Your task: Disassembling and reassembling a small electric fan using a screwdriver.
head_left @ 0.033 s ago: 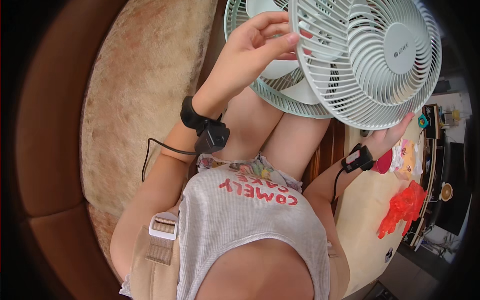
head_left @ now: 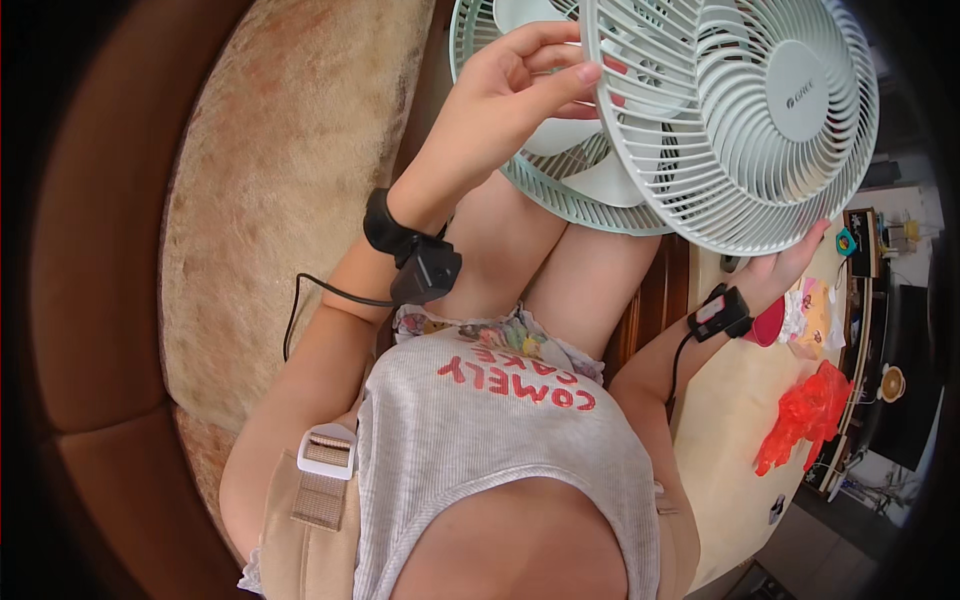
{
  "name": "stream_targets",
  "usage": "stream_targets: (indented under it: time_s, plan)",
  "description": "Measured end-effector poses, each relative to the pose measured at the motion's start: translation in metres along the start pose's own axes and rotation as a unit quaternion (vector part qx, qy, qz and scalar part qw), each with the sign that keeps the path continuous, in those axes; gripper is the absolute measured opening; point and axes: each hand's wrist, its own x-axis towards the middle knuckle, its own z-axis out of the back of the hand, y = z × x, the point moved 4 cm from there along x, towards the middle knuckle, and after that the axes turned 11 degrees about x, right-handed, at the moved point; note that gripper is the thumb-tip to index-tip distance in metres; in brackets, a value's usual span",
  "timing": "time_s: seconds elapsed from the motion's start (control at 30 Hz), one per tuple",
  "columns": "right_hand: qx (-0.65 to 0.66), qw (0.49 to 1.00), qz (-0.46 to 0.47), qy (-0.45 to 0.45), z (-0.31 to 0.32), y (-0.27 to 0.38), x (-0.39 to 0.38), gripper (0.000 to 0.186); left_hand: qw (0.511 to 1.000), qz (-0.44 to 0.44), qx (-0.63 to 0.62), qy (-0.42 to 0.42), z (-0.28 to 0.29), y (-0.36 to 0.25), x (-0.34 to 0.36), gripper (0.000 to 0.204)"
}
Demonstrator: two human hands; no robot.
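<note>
A round pale-green fan grille (head_left: 740,150) with curved slats and a plain hub disc is held up at the upper right, tilted. My left hand (head_left: 540,75) pinches its left rim, thumb in front and fingers behind. At its lower right rim, my right hand (head_left: 785,270) grips from below; most of those fingers are hidden behind the grille. Behind it, over my knees, lies the fan's rear part, with a slatted rear guard (head_left: 585,212) and pale fan blades (head_left: 605,185). The grille stands apart from that guard on the right and covers much of it.
A fur-like seat cover (head_left: 290,150) spreads at the left beside a brown leather backrest (head_left: 95,300). To the right, a cream-topped table (head_left: 720,440) carries a red plastic bag (head_left: 805,415), a yellow-pink package (head_left: 815,310) and a dark red item (head_left: 768,325). Black wrist devices with cables are on both my forearms.
The grille has shifted very slightly up and to the left, with both hands still on its rim. Nothing else has visibly moved.
</note>
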Motion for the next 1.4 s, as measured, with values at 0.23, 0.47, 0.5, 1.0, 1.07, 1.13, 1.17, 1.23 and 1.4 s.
stream_targets:
  time_s: [0.23,0.47,0.5,1.0,1.07,1.13,1.17,1.23,1.4]
  plan:
    - [0.042,0.996,-0.076,0.025,0.001,0.003,0.062,0.048,0.997,0.053,0.046,0.030,0.005,0.005,-0.005,0.051]
    - [-0.060,0.981,-0.109,0.149,-0.025,-0.006,0.132,0.042,0.985,0.053,-0.089,-0.142,0.048,0.004,-0.018,0.073]
    - [-0.070,0.966,-0.124,0.214,-0.031,-0.013,0.146,0.040,0.985,0.052,-0.088,-0.141,0.050,0.005,-0.018,0.073]
    - [-0.234,0.934,0.120,0.243,-0.040,-0.034,0.072,0.039,0.926,0.012,0.122,-0.358,0.056,0.046,-0.051,0.020]
    - [-0.285,0.938,0.116,0.160,-0.002,-0.024,0.049,0.041,0.933,0.000,0.116,-0.341,0.053,0.055,-0.055,0.021]
    - [-0.322,0.937,0.054,0.127,0.033,-0.030,0.021,0.040,0.919,-0.014,0.129,-0.374,0.052,0.056,-0.063,0.022]
    - [-0.284,0.953,-0.001,0.107,0.035,-0.028,-0.005,0.039,0.920,-0.021,0.127,-0.370,0.050,0.058,-0.064,0.022]
    - [-0.260,0.960,-0.052,0.094,0.052,-0.039,-0.041,0.039,0.928,-0.034,0.090,-0.361,0.047,0.062,-0.069,0.024]
    - [-0.210,0.972,-0.077,0.070,0.047,-0.053,-0.078,0.043,0.920,-0.032,0.102,-0.377,0.044,0.074,-0.081,0.035]
